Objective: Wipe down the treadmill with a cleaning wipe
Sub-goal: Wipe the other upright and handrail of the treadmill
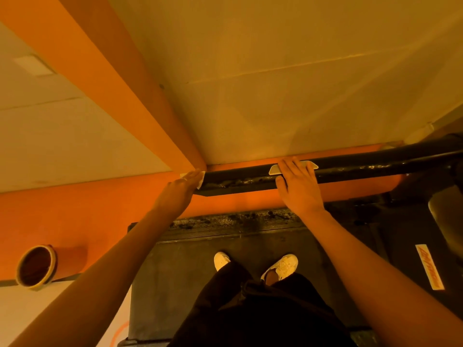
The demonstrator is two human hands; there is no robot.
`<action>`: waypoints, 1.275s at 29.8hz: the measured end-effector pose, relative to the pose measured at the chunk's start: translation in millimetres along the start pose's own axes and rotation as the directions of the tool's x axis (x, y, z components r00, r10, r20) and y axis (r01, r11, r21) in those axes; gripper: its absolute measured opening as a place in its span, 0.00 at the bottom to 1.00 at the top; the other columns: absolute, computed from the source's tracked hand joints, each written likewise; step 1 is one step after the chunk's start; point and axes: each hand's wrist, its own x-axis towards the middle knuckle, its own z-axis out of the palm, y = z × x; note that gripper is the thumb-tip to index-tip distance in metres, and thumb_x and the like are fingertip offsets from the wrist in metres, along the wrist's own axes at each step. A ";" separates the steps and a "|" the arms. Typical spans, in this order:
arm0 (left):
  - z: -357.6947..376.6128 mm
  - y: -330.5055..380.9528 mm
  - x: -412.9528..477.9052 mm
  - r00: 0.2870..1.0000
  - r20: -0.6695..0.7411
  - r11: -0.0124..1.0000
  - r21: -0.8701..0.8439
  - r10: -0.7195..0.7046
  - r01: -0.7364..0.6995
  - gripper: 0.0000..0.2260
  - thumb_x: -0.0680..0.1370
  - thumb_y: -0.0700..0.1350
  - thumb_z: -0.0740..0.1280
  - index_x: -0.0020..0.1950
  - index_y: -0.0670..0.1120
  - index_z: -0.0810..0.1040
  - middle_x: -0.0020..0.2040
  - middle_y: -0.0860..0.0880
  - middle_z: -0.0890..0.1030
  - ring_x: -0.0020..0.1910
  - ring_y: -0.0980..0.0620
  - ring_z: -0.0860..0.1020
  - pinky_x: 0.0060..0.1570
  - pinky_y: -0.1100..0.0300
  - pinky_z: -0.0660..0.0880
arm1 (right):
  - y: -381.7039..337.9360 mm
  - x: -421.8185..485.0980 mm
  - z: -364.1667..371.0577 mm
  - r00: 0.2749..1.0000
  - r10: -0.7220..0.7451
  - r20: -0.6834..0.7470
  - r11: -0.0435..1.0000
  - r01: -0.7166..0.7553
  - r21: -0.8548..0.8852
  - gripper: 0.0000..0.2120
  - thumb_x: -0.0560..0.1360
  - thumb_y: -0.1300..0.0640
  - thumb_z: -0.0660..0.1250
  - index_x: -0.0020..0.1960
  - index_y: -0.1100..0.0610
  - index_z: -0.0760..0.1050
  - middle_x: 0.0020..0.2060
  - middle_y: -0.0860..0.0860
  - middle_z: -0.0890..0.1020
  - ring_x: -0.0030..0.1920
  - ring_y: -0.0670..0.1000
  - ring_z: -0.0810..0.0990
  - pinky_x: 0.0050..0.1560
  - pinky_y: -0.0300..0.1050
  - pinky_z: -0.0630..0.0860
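1. one wide-angle camera, worn on the head, looks forward and steeply down over the person's own body.
2. both forearms run in from the lower corners; the left hand [184, 182] and right hand [299, 186] sit close at mid-frame, at the treadmill handrail [350, 166].
3. the shoes [281, 266] on the belt [188, 284] lie at lower centre, almost straight below the lens.
4. the wall [275, 71] fills the upper half, the floor [50, 209] the left edge.
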 end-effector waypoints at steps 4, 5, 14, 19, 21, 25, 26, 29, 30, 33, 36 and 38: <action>6.8 37.5 15.0 1.000 0.010 0.999 -0.043 0.016 -0.015 0.23 0.82 0.32 0.59 0.77 0.44 0.67 0.78 0.44 0.66 0.75 0.42 0.67 0.68 0.44 0.71 | -2.4 -2.9 1.7 1.000 0.020 -0.018 1.000 -0.020 0.012 0.32 0.81 0.45 0.41 0.79 0.56 0.64 0.77 0.54 0.66 0.80 0.55 0.58 0.79 0.60 0.50; 8.6 44.3 18.5 1.000 0.005 0.998 -0.052 0.027 -0.027 0.23 0.82 0.33 0.59 0.77 0.44 0.68 0.78 0.44 0.66 0.75 0.43 0.67 0.67 0.44 0.73 | -1.8 -3.2 1.8 1.000 0.022 -0.022 1.000 -0.022 0.014 0.32 0.81 0.45 0.41 0.79 0.56 0.64 0.77 0.54 0.66 0.80 0.55 0.58 0.79 0.60 0.50; 13.9 8.5 -6.6 0.996 -0.078 0.998 -0.049 -0.052 0.048 0.28 0.78 0.26 0.59 0.77 0.45 0.68 0.77 0.43 0.67 0.76 0.42 0.65 0.67 0.43 0.71 | -1.9 -2.5 3.0 0.999 0.021 -0.048 0.999 -0.019 0.039 0.28 0.82 0.48 0.48 0.79 0.56 0.65 0.78 0.54 0.66 0.80 0.55 0.58 0.79 0.59 0.49; 38.4 22.8 -13.5 0.968 -0.170 0.980 -0.107 -0.183 0.167 0.30 0.78 0.25 0.60 0.78 0.44 0.65 0.78 0.43 0.65 0.78 0.41 0.60 0.72 0.45 0.65 | -1.6 -2.2 5.4 0.999 0.024 -0.047 0.998 -0.022 0.054 0.28 0.82 0.47 0.46 0.79 0.55 0.65 0.78 0.53 0.66 0.80 0.54 0.58 0.79 0.59 0.48; 46.3 41.1 -9.6 0.976 -0.161 0.986 -0.107 -0.143 0.127 0.33 0.77 0.25 0.60 0.80 0.46 0.62 0.79 0.45 0.62 0.79 0.42 0.57 0.71 0.47 0.65 | -1.8 -2.6 5.6 0.998 0.025 -0.062 0.998 -0.022 0.052 0.29 0.82 0.46 0.45 0.78 0.56 0.66 0.77 0.54 0.67 0.79 0.55 0.59 0.79 0.60 0.49; 46.3 53.4 4.8 0.994 -0.107 0.997 -0.074 0.003 -0.011 0.36 0.75 0.23 0.60 0.80 0.46 0.61 0.80 0.44 0.61 0.80 0.44 0.56 0.72 0.45 0.67 | -2.8 -3.1 4.8 0.998 0.025 -0.062 0.998 -0.021 0.057 0.30 0.82 0.46 0.45 0.78 0.56 0.66 0.77 0.54 0.67 0.79 0.55 0.59 0.79 0.59 0.49; 42.9 48.7 4.1 0.995 -0.098 0.998 -0.062 0.021 -0.027 0.36 0.75 0.23 0.60 0.80 0.46 0.61 0.80 0.44 0.62 0.80 0.44 0.57 0.71 0.46 0.68 | -2.7 -3.3 4.8 0.998 0.020 -0.060 0.998 -0.016 0.059 0.30 0.82 0.46 0.45 0.78 0.56 0.65 0.77 0.54 0.67 0.80 0.55 0.59 0.79 0.59 0.49; 36.3 26.0 -5.6 0.993 -0.117 0.998 -0.061 -0.010 0.002 0.34 0.74 0.22 0.60 0.78 0.45 0.65 0.77 0.42 0.66 0.78 0.42 0.62 0.68 0.43 0.70 | -2.9 -3.8 4.3 0.997 0.010 -0.073 0.998 -0.005 0.063 0.28 0.82 0.47 0.46 0.78 0.56 0.66 0.77 0.54 0.68 0.79 0.55 0.59 0.79 0.60 0.50; 35.5 21.6 -7.2 0.991 -0.129 0.997 -0.066 -0.035 0.026 0.34 0.74 0.22 0.61 0.78 0.44 0.66 0.77 0.42 0.67 0.77 0.41 0.63 0.68 0.42 0.70 | -3.2 -3.7 4.0 0.997 0.012 -0.075 0.998 -0.007 0.065 0.28 0.82 0.47 0.47 0.77 0.56 0.67 0.76 0.54 0.68 0.79 0.55 0.60 0.79 0.60 0.50; 37.1 29.3 -0.6 0.989 -0.128 0.996 -0.064 -0.076 0.069 0.31 0.76 0.24 0.61 0.77 0.44 0.67 0.76 0.42 0.68 0.77 0.41 0.63 0.70 0.39 0.69 | -4.6 -3.5 3.9 0.997 0.018 -0.076 0.998 -0.014 0.059 0.27 0.82 0.48 0.49 0.77 0.57 0.68 0.76 0.54 0.69 0.79 0.55 0.61 0.79 0.61 0.52; 42.4 58.5 16.3 0.996 -0.078 0.998 -0.046 -0.036 0.032 0.31 0.78 0.27 0.59 0.79 0.46 0.64 0.79 0.46 0.64 0.79 0.44 0.59 0.70 0.42 0.68 | -6.1 -3.1 3.4 0.999 0.028 -0.037 0.998 -0.025 0.060 0.29 0.82 0.47 0.46 0.78 0.56 0.66 0.77 0.53 0.68 0.80 0.55 0.59 0.79 0.59 0.48; 45.2 84.0 30.7 0.999 -0.043 0.999 -0.037 0.019 -0.021 0.31 0.80 0.29 0.58 0.80 0.48 0.61 0.80 0.48 0.62 0.80 0.46 0.55 0.71 0.45 0.68 | -5.1 -2.5 2.3 1.000 0.022 -0.019 0.998 -0.021 0.065 0.31 0.81 0.45 0.43 0.78 0.56 0.65 0.77 0.53 0.67 0.80 0.55 0.58 0.79 0.59 0.47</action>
